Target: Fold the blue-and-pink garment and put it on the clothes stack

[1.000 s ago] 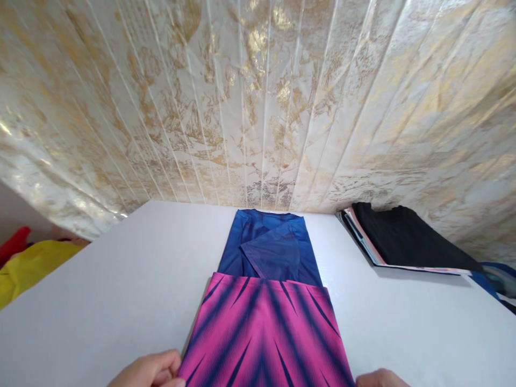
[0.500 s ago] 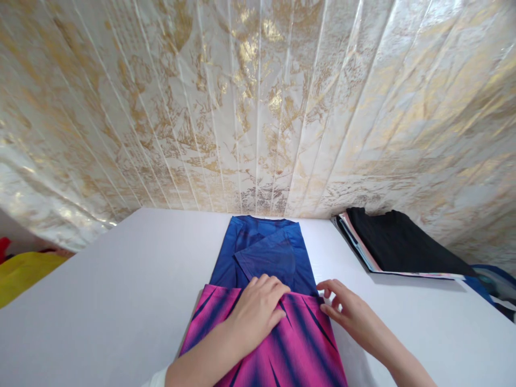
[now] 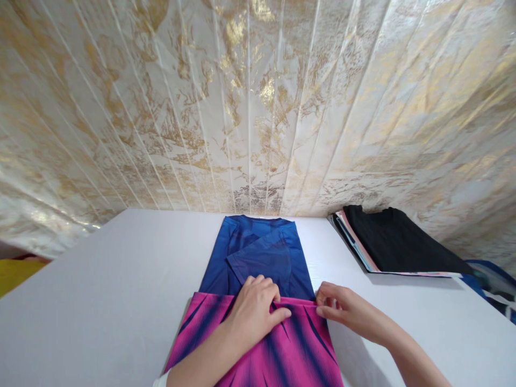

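A garment lies lengthwise on the white table point(image 3: 100, 290): its far part is blue point(image 3: 258, 252), its near part pink with dark blue stripes point(image 3: 290, 349), folded over so its edge crosses the middle. My left hand point(image 3: 256, 312) rests on that folded edge near its centre, fingers curled and pressing the cloth down. My right hand point(image 3: 342, 309) pinches the right corner of the pink fold between thumb and fingers.
A stack of folded clothes with a black piece on top point(image 3: 395, 244) sits at the table's far right. Blue cloth point(image 3: 495, 282) shows beyond it. A white and gold sheet point(image 3: 258, 107) hangs behind the table. Yellow fabric point(image 3: 12, 271) lies off the left edge.
Both hands came forward from the near edge to the pink fold line. My left hand settled on the fold, and my right hand closed on its right corner. The view shifted slightly right.
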